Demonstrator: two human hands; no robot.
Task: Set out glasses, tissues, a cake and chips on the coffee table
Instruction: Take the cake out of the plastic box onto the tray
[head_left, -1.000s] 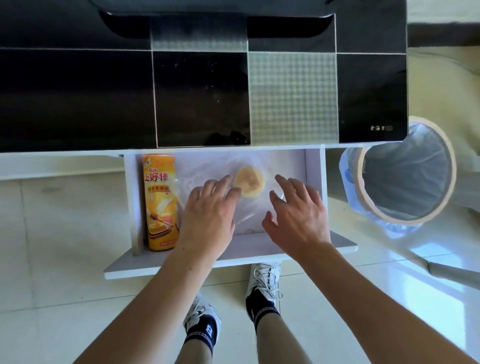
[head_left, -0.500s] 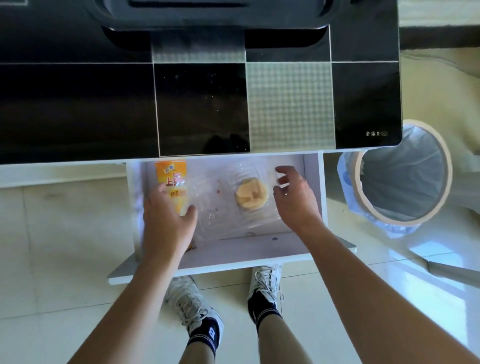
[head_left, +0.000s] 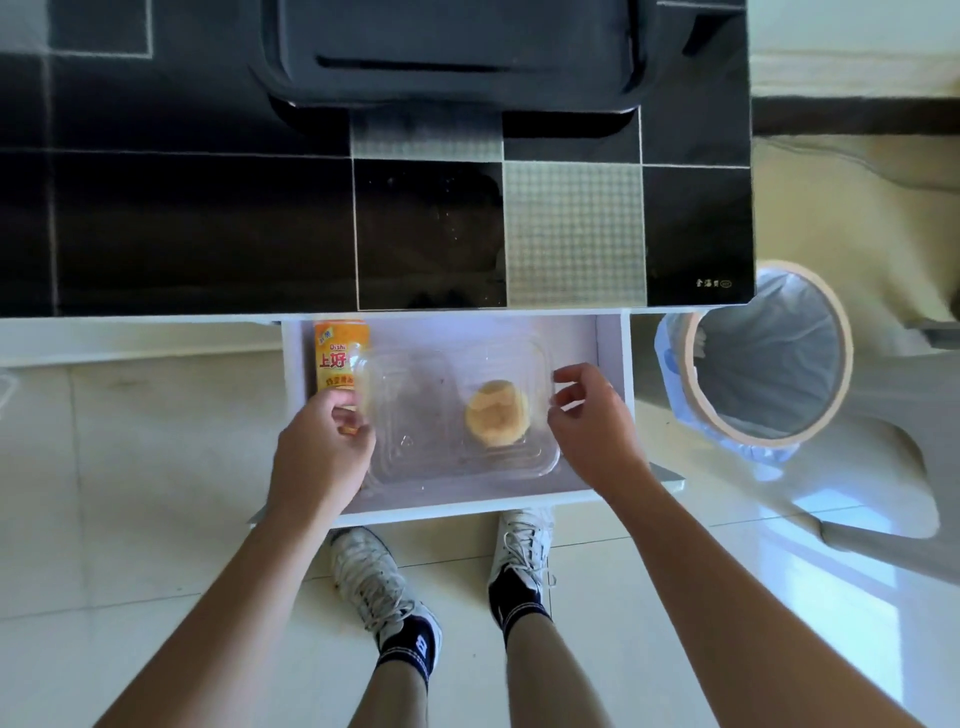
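Observation:
A clear plastic box (head_left: 415, 441) with a small round yellow cake (head_left: 497, 420) inside sits in the open white drawer (head_left: 610, 358) under the black coffee table (head_left: 208, 223). My left hand (head_left: 322, 457) grips the box's left edge. At the right edge my right hand (head_left: 587, 426) pinches the box with its fingertips. An orange chips can (head_left: 337, 356) lies along the drawer's left side, partly hidden behind my left hand and the box.
A black tray (head_left: 452, 52) rests on the table top at the back. A round bin (head_left: 769, 358) with a clear liner stands right of the drawer. My two feet in white sneakers (head_left: 384, 582) stand on the pale tiled floor just before the drawer front.
My hands moved apart from above the cake to the two sides of the clear box and closed on it. The box has come up and toward me. The view shifted closer.

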